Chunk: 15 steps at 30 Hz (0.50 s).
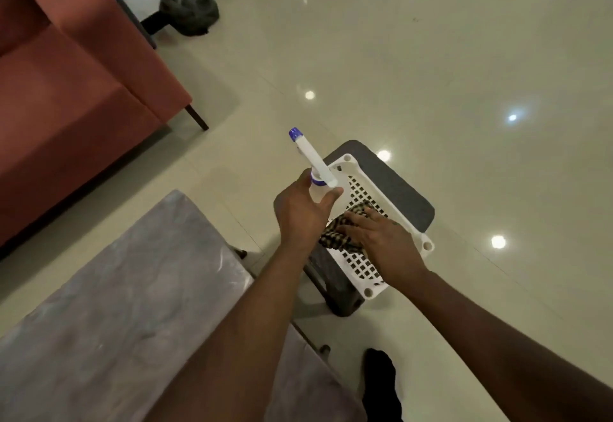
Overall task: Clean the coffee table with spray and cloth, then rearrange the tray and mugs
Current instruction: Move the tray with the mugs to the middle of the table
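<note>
two hands out: left hand (300, 214) grips spray bottle (315, 164) (nozzle up), right hand (381, 236) flat on cloth (338, 232).

Both forearms bare, no sleeves in view. No rings or watch on left hand (300, 214) or right hand (381, 237). Black sock (381, 385) on foot.

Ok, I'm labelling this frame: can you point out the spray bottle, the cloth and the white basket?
spray bottle (315, 156): head view, on the white sprayer head.
cloth (335, 236): head view, on the checked fabric beside the right hand.
white basket (366, 264): head view, on its perforated floor.
</note>
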Motion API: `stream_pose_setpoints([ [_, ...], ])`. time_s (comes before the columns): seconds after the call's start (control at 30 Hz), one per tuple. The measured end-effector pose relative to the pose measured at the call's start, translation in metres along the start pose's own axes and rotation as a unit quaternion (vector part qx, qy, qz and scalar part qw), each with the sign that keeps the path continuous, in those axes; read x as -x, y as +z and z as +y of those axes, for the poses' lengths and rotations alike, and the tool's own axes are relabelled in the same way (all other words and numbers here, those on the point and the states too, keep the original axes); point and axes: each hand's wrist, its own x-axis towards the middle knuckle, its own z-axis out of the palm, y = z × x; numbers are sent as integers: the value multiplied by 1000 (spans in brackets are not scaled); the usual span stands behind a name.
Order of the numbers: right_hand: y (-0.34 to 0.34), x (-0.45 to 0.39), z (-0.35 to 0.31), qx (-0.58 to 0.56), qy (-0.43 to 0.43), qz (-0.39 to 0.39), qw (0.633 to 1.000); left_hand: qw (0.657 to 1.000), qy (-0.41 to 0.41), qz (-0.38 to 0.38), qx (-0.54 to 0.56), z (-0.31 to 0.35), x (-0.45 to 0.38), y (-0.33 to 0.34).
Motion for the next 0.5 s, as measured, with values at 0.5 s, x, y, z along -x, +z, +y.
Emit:
stream_pose_setpoints([
  [0.5,65,-3,49,66,3,-52,996,996,-48,-73,-1,-29,-21,67],
])
